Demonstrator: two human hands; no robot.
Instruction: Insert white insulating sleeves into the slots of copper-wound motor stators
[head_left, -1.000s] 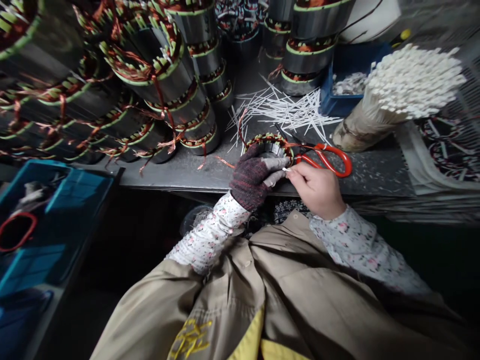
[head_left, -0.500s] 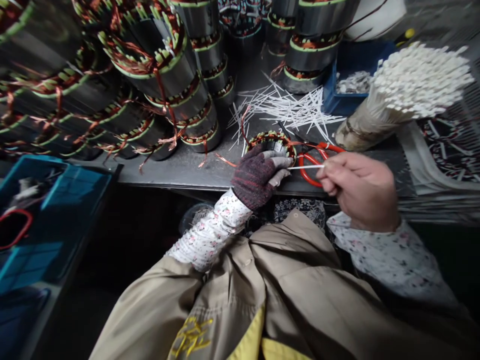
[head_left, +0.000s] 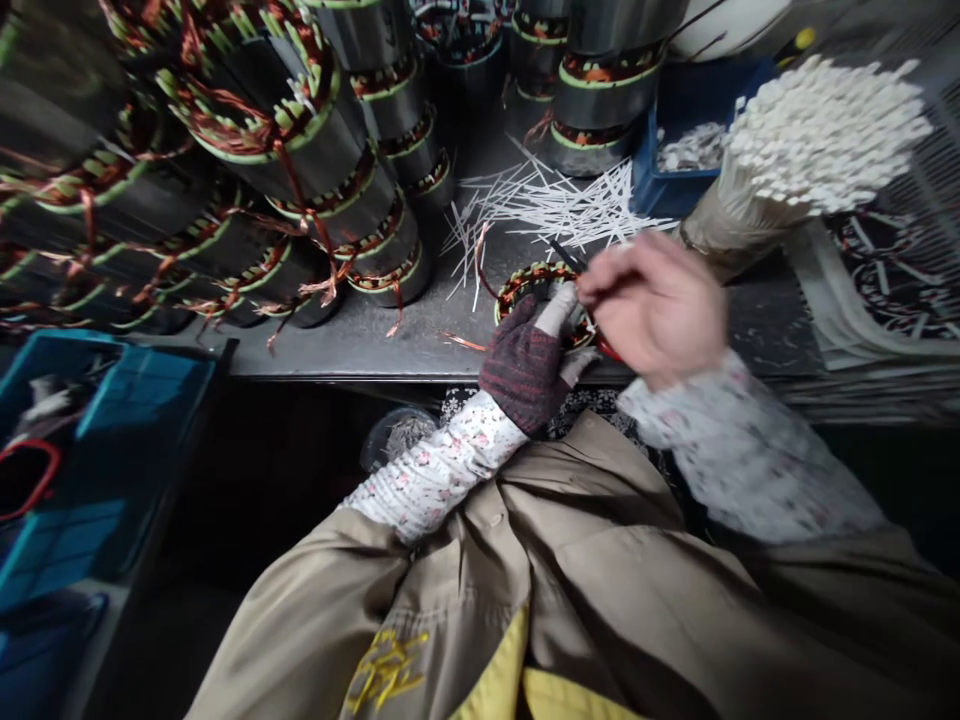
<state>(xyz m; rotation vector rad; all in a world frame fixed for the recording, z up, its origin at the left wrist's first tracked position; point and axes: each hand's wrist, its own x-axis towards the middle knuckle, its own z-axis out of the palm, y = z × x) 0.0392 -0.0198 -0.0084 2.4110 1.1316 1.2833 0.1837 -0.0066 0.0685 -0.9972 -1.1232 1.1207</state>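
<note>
**Left hand [head_left: 527, 362] lies on a copper ring [head_left: 525, 278]**

The copper ring sits near the middle of the counter's [head_left: 360, 352] front edge. The left hand wears a glove; I can't tell if it squeezes. The bare right hand [head_left: 660, 308] is by the ring's right side, blurry, and I can't tell if its fingers pinch together. White sticks [head_left: 570, 205] lie behind the ring.

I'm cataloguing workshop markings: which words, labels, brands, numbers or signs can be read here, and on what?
No text can be read.
Yellow angular marks on the beige cloth garment: possibly lettering, but unreadable.
Nothing legible shows on the round copper-wound metal core or the blue plastic box.
</note>
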